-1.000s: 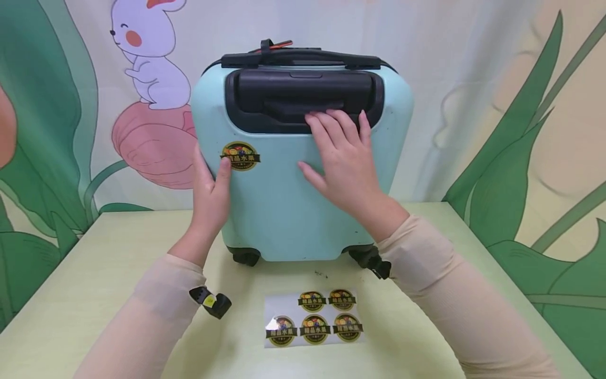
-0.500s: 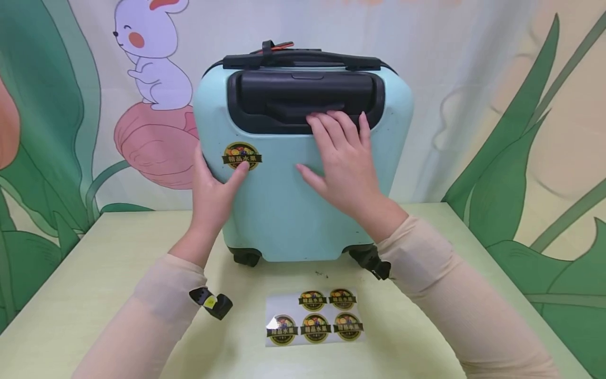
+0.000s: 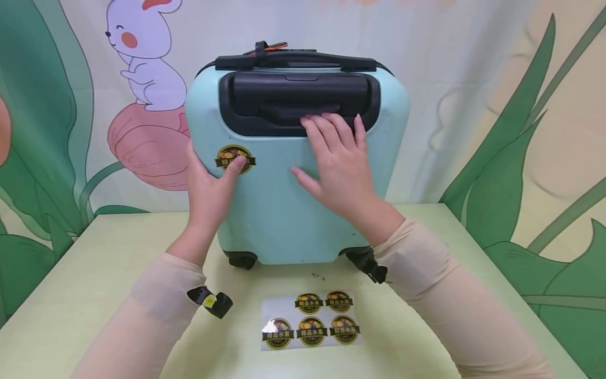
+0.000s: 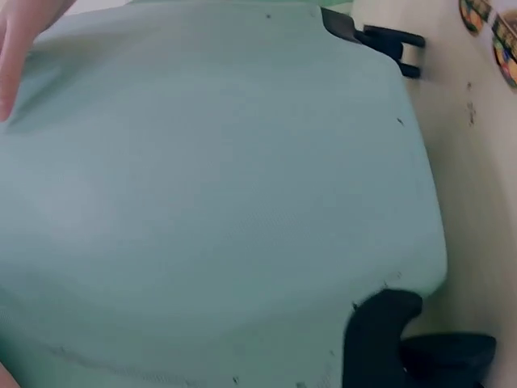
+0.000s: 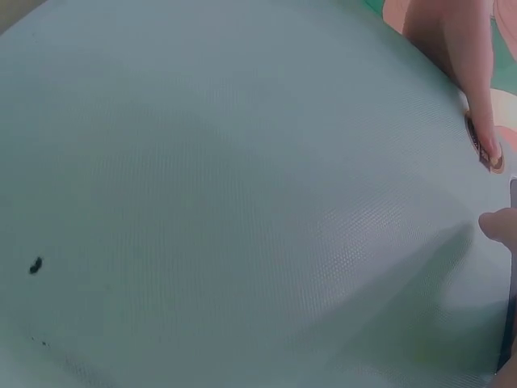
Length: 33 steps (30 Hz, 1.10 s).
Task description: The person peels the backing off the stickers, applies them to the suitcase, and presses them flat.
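Observation:
A mint-green suitcase (image 3: 279, 210) stands upright on the table, its black handle panel (image 3: 246, 123) facing the camera. A round black-and-gold sticker with fruit pictures (image 3: 227, 153) is on its upper left front. My left hand (image 3: 208, 192) lies along the suitcase's left side, its thumb straight across the sticker and part of the other fingers hidden by the case. My right hand (image 3: 343, 168) rests on the front at the right, fingertips at the lower edge of the handle panel, thumb pointing left. In the right wrist view the left thumb (image 5: 482, 129) overlaps the sticker (image 5: 498, 162).
A clear-backed sheet with several matching stickers (image 3: 311, 331) lies on the table (image 3: 142, 237) in front of the suitcase. Black wheels (image 3: 242, 260) stand under the case. Behind hangs a cloth printed with a rabbit (image 3: 156, 79) and leaves.
My left thumb has moved right across the sticker, from its left part to its right part. The right hand keeps its place on the suitcase. The whole view has shifted slightly.

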### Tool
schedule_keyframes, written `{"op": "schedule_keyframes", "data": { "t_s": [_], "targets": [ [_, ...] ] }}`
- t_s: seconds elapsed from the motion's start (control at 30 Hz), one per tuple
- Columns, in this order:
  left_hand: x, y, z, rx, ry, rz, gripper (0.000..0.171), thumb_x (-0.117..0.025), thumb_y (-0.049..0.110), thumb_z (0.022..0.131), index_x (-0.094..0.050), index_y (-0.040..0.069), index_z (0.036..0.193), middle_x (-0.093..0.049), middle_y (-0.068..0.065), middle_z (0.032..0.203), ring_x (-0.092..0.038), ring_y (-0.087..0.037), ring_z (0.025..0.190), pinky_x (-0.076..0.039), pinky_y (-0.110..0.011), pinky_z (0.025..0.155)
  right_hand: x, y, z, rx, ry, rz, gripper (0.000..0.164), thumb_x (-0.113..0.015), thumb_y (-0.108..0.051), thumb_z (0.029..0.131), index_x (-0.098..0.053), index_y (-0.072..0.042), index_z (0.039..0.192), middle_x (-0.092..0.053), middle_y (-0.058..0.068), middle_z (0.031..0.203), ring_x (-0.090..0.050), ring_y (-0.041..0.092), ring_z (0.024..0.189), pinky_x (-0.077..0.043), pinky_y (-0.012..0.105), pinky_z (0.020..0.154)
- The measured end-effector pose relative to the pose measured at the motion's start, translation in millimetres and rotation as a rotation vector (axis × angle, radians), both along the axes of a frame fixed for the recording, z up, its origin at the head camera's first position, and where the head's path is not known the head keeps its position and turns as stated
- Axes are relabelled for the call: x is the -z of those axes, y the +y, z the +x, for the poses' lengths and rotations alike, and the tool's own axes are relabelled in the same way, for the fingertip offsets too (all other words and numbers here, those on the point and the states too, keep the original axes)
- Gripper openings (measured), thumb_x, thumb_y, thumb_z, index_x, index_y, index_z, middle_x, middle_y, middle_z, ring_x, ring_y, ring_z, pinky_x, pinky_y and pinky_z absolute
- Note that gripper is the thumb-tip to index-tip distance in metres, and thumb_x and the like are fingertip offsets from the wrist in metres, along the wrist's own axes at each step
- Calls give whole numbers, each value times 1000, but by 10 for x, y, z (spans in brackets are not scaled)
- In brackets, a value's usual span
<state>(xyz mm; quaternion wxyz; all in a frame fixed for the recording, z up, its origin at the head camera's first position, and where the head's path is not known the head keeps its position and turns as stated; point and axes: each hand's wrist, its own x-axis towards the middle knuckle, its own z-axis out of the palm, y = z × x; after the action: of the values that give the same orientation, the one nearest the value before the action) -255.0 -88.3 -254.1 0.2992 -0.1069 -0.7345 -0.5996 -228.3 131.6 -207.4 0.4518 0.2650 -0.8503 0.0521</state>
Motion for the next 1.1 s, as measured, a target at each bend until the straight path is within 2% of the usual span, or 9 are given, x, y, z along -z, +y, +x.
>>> {"op": "schedule_keyframes", "data": {
  "t_s": [0.2, 0.37, 0.47, 0.6, 0.63, 0.73, 0.83, 0.97, 1.1],
  "targets": [
    [60, -43, -37, 21, 70, -20, 85, -55, 62, 82, -22, 15, 143, -42, -8, 124, -41, -16, 115, -33, -38, 97, -1, -10, 6, 2, 4, 0, 66, -67, -38, 82, -45, -5, 134, -45, 11, 133, -31, 28, 126, -3, 50, 109],
    [74, -39, -59, 30, 152, -33, 82, -45, 63, 86, -22, 9, 144, -42, -11, 126, -40, -18, 116, -31, -37, 98, 1, -8, -3, 4, 12, 1, 66, -67, -39, 82, -45, -4, 134, -45, 11, 133, -32, 28, 126, -3, 50, 109],
    [71, -27, -61, 50, 176, -22, 81, -41, 64, 87, -23, 9, 143, -41, -12, 127, -40, -19, 117, -31, -37, 98, 10, 0, -6, 3, 13, -7, 66, -67, -38, 82, -45, -4, 134, -45, 11, 133, -32, 28, 126, -4, 50, 109],
    [33, -15, -43, 55, 143, 17, 86, -47, 67, 83, -26, 9, 141, -42, -11, 124, -41, -18, 114, -33, -36, 96, 22, 8, -14, 4, 17, -17, 65, -67, -37, 82, -45, -4, 134, -45, 10, 133, -32, 28, 126, -4, 50, 109],
    [11, -12, -36, 46, 119, 26, 87, -52, 67, 81, -26, 9, 141, -42, -10, 124, -42, -17, 113, -34, -36, 96, 23, 6, -13, 3, 18, -18, 64, -67, -36, 82, -45, -4, 134, -45, 10, 133, -32, 28, 125, -4, 50, 109],
    [-79, 8, -8, 2, 26, 30, 98, -67, 58, 75, -16, 16, 147, -35, -2, 138, -38, -11, 120, -32, -32, 99, 31, -3, -20, 2, 17, -22, 65, -67, -37, 82, -45, -5, 134, -45, 10, 133, -32, 27, 126, -4, 50, 109],
    [-149, 32, -4, -27, -28, 19, 103, -75, 50, 71, -13, 20, 147, -32, 4, 141, -36, -7, 122, -33, -29, 99, 34, -9, -13, 4, 17, -22, 65, -68, -37, 82, -45, -4, 133, -45, 10, 133, -32, 28, 125, -4, 50, 109],
    [-155, 48, -18, -48, -20, -17, 93, -73, 51, 73, -22, 15, 142, -41, -1, 129, -43, -11, 113, -37, -31, 94, 44, -3, -5, 7, 18, -25, 65, -68, -37, 81, -45, -4, 133, -45, 11, 133, -32, 29, 125, -4, 50, 109],
    [-122, 43, -20, -40, 27, -40, 84, -68, 49, 80, -23, 11, 141, -40, -6, 128, -42, -13, 114, -35, -32, 95, 53, 0, -1, 13, 21, -24, 65, -68, -37, 81, -45, -4, 133, -45, 10, 133, -32, 28, 125, -4, 50, 109]
  ]
}}
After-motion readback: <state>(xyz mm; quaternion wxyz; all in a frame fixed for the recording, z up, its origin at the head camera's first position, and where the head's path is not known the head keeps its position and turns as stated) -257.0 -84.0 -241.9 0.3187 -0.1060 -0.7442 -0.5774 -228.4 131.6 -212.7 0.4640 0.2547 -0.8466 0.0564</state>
